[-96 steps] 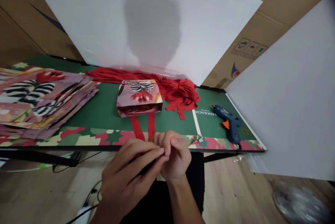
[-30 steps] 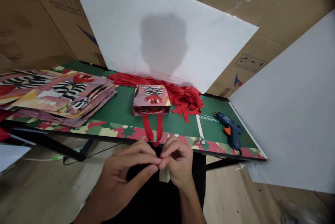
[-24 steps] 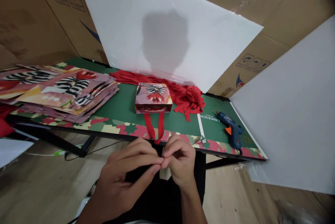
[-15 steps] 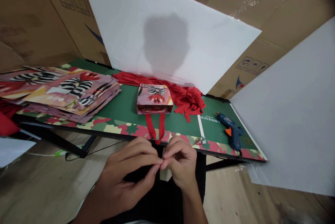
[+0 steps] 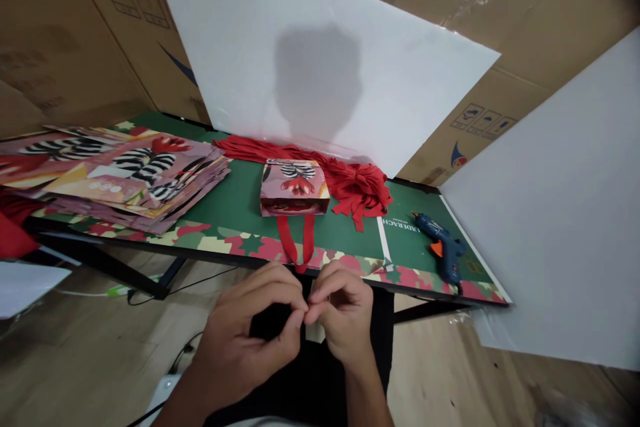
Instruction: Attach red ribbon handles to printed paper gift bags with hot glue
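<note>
In front of the table edge, my left hand (image 5: 265,320) and my right hand (image 5: 341,310) meet at the fingertips, each pinched thumb to finger. Whatever may be between the tips is too small to make out. Just beyond them a small pink box (image 5: 295,185), printed with a striped figure and a red flower, lies on the green table. A red ribbon loop (image 5: 287,244) hangs from its near side toward my fingers. Behind and to the right of the box, red ribbons (image 5: 359,190) lie in a bundle.
A stack of flat printed sheets (image 5: 135,180) covers the table's left part. At the right end lies a blue glue gun (image 5: 443,250) with an orange trigger. White panels (image 5: 240,34) and cardboard (image 5: 50,34) enclose the table (image 5: 240,190). Cables run across the floor at the left.
My left thumb has risen to meet the fingertip, and both hands have shifted slightly while staying together. The box, ribbons and glue gun have not moved.
</note>
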Demonstrator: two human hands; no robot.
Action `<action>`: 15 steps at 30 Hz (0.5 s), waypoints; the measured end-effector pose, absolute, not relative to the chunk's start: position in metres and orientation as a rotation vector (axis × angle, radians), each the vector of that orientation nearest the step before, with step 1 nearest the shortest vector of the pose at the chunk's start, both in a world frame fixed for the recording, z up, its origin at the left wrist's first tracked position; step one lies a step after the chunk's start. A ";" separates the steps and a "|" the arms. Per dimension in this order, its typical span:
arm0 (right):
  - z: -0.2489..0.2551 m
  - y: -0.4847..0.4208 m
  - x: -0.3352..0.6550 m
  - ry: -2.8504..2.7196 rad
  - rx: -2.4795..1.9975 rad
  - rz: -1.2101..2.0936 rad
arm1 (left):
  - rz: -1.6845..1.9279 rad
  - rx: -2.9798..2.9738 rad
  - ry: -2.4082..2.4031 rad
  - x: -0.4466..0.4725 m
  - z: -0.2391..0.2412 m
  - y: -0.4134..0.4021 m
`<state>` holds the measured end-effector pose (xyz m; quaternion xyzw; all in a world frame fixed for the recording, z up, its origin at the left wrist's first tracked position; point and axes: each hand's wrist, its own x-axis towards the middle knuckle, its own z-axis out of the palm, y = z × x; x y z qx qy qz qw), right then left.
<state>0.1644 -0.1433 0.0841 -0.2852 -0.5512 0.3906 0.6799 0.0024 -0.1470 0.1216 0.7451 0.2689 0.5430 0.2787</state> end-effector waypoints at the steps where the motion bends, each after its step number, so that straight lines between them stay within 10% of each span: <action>1: 0.084 -0.143 0.164 -1.228 -0.633 0.890 | 1.429 1.934 0.711 0.003 0.119 -0.147; 15: 0.081 -0.141 0.166 -1.143 -0.661 0.904 | 1.169 1.383 0.595 0.004 0.099 -0.139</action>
